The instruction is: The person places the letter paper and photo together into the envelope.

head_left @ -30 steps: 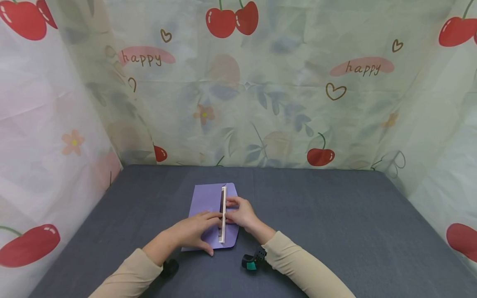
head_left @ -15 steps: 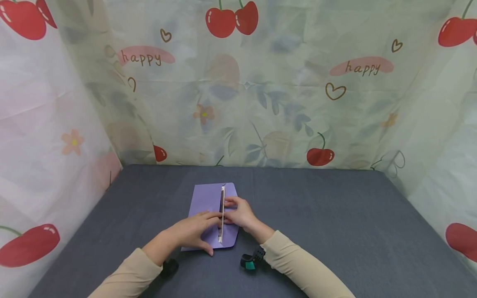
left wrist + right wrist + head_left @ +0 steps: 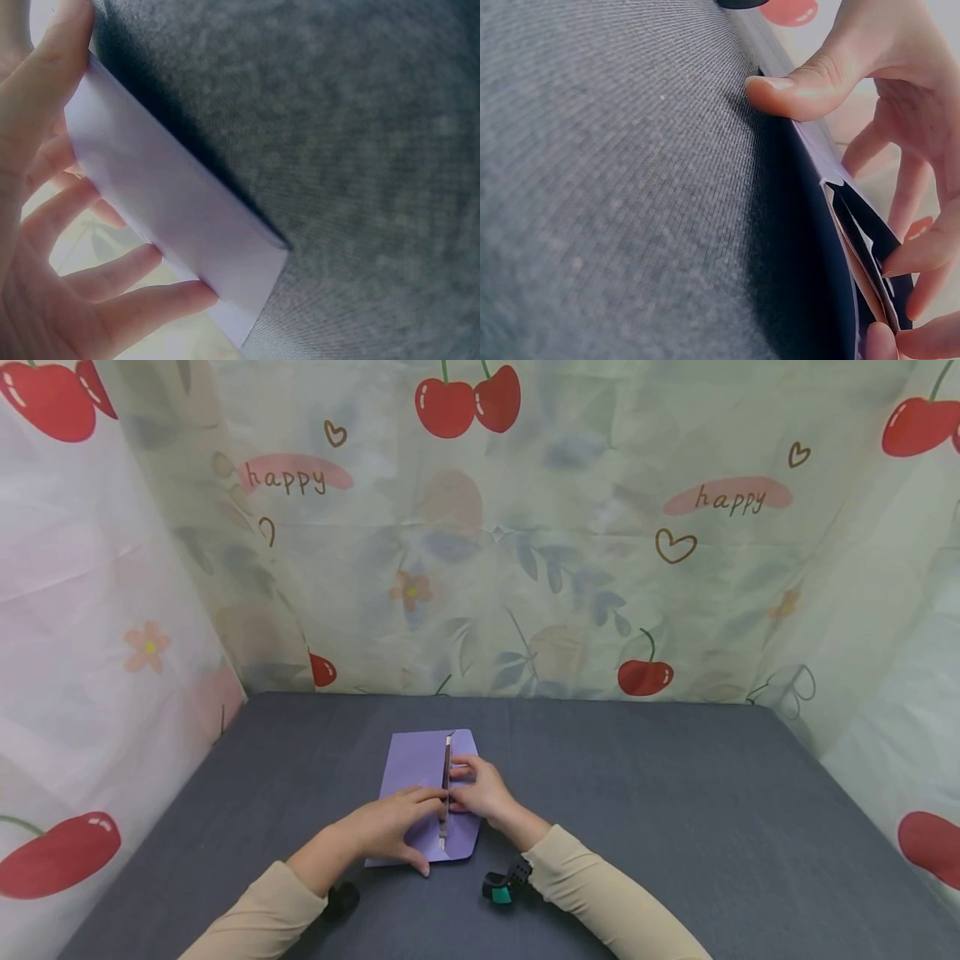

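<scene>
A purple envelope point(image 3: 420, 760) lies on the dark tabletop, its flap laid out to the right and its mouth parted. A thin card point(image 3: 447, 768) stands in that mouth, showing as a narrow dark and pale strip. My left hand point(image 3: 390, 822) rests on the envelope body, fingertips at the mouth and thumb by the near edge. In the left wrist view those fingers point(image 3: 142, 307) lie fairly straight over the envelope point(image 3: 172, 187). My right hand point(image 3: 487, 792) is over the flap and pinches the card. The right wrist view shows the card point(image 3: 862, 262) between the envelope's layers; its far end is hidden.
The dark cloth-covered tabletop point(image 3: 637, 802) spreads around the envelope. Behind it hangs a cherry-printed curtain point(image 3: 525, 568), with more curtain at both sides. A black and green wrist device point(image 3: 502, 889) sits under my right wrist, and a black one point(image 3: 342, 900) under my left.
The card's pale strip has narrowed and shifted slightly left, deeper into the envelope's mouth. My right hand has moved slightly left with it; my left hand has stayed in place.
</scene>
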`<state>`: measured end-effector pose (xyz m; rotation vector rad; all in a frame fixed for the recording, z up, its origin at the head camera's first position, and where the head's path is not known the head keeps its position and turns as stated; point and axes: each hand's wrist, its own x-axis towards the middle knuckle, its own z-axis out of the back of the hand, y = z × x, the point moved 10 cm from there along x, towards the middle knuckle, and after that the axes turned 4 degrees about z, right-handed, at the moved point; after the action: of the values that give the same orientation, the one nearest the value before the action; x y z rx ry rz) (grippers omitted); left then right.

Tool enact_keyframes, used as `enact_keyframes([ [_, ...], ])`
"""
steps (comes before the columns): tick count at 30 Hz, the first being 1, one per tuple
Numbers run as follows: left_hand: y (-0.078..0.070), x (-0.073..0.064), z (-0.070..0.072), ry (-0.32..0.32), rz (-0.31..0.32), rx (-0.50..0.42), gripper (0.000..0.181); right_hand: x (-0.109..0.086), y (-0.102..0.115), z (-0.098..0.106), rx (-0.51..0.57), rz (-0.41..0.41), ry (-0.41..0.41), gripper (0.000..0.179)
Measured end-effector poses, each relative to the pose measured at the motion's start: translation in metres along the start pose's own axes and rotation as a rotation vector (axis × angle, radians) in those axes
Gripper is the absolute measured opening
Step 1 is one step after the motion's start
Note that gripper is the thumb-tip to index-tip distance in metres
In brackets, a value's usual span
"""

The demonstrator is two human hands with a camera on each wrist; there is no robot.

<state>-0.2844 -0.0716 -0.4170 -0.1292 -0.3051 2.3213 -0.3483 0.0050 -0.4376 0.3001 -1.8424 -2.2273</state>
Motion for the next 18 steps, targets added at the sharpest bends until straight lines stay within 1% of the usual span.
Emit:
enact_keyframes([
  [3, 0.000, 0.000, 0.000, 0.004, 0.006, -0.004, 0.059, 0.007, -0.011, 0.000, 0.006, -0.006, -0.003, 0.054],
  [5, 0.000, 0.000, 0.000, 0.010, 0.012, -0.009, 0.059, 0.008, -0.012, 0.000, 0.011, -0.009, -0.004, 0.055],
  [12, 0.002, 0.000, -0.001, 0.015, 0.019, -0.014, 0.059, 0.009, -0.014, -0.002, 0.035, -0.008, 0.007, 0.054],
  [18, 0.001, 0.000, -0.001, 0.011, 0.014, -0.015, 0.059, 0.007, -0.012, -0.003, 0.025, -0.016, 0.016, 0.055],
])
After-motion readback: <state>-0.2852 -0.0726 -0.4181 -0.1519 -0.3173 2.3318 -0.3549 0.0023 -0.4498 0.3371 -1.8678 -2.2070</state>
